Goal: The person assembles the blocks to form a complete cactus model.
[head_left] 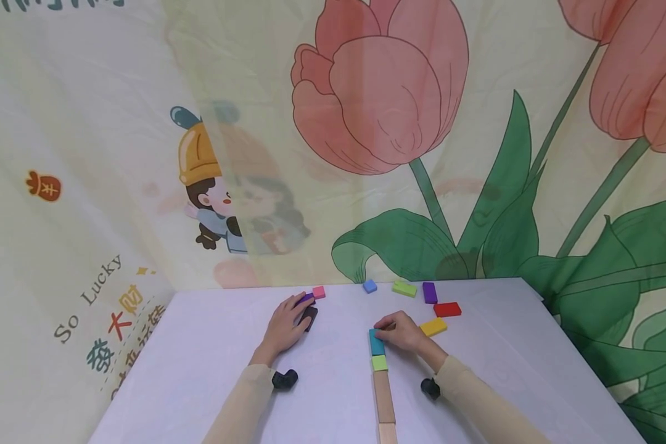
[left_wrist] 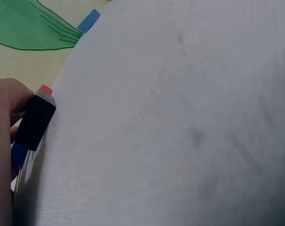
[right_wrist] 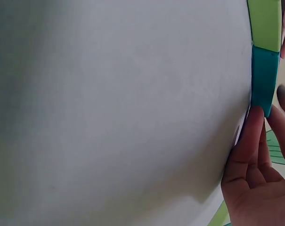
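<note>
In the head view a row of blocks runs away from the front edge: wooden blocks (head_left: 384, 398), a light green block (head_left: 379, 362) and a teal block (head_left: 375, 343) at its far end. My right hand (head_left: 405, 333) pinches the teal block's far end; the right wrist view shows the teal block (right_wrist: 264, 80) against the green one (right_wrist: 265, 23). At the left, my left hand (head_left: 282, 324) holds a black block (head_left: 309, 318), also seen in the left wrist view (left_wrist: 36, 121), with a purple block (head_left: 306, 298) by its fingertips.
A pink block (head_left: 319, 291) lies just past the left hand. Along the far edge are a blue block (head_left: 370, 285), a green block (head_left: 404, 288) and a purple block (head_left: 430, 292). A red block (head_left: 447, 309) and a yellow block (head_left: 433, 327) lie beyond the right hand.
</note>
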### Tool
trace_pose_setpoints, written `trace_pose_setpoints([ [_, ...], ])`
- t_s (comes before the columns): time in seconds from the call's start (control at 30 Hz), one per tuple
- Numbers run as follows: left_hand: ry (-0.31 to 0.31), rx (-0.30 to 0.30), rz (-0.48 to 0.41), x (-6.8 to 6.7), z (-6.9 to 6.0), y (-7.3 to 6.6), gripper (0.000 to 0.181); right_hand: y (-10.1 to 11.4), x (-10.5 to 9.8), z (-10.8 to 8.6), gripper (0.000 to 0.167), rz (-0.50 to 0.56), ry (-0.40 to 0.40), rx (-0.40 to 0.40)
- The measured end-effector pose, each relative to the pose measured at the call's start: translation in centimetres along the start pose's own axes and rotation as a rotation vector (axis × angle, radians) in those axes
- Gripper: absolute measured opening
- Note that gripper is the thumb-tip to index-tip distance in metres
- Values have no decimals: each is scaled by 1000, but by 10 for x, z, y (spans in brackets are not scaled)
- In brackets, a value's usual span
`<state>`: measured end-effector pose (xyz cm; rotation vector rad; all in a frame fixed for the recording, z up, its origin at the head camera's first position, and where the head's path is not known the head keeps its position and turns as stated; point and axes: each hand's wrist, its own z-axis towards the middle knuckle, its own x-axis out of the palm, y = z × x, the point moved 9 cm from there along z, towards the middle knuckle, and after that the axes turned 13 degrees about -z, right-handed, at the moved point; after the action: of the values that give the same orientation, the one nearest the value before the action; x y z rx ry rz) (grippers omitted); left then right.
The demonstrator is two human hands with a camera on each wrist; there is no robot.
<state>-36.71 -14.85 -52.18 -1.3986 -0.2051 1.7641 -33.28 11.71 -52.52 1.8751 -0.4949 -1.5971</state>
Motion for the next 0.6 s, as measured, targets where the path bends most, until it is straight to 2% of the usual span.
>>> trace_pose_setpoints([
  [0.27,13,-15,-9,1,-1,1,49,-2,2,-2,17,-11,19,20],
  [0.6,4,2,1,0,0,-3,49,-2,1,-3,19,-17,13,-2],
])
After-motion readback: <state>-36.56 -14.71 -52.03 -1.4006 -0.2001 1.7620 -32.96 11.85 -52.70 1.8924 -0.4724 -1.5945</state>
